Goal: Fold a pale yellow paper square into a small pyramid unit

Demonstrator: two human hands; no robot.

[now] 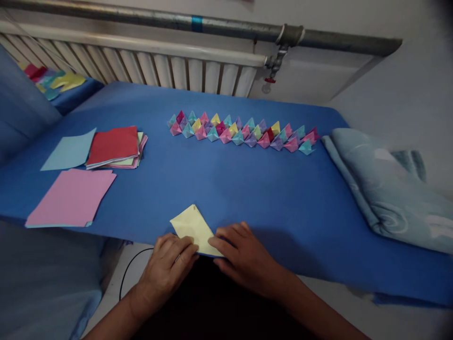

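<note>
Broadly, a blue counter [159, 193] fills the middle, with a folded blanket [392, 193] at right, paper rows [225, 136] farther back and pink sheets [71, 196] at left. At the near edge, left hand [171, 257] and right hand [244, 257], fingers bent nearly closed, grip the yellow paper [193, 229].

One head-worn camera looks forward and down over the blue surface [170, 179] toward the radiator [179, 72].

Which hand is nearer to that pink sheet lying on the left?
Left. The left hand is right of the pink sheet, touching the yellow sheet; the right hand is farther right, also touching the yellow sheet.
</note>
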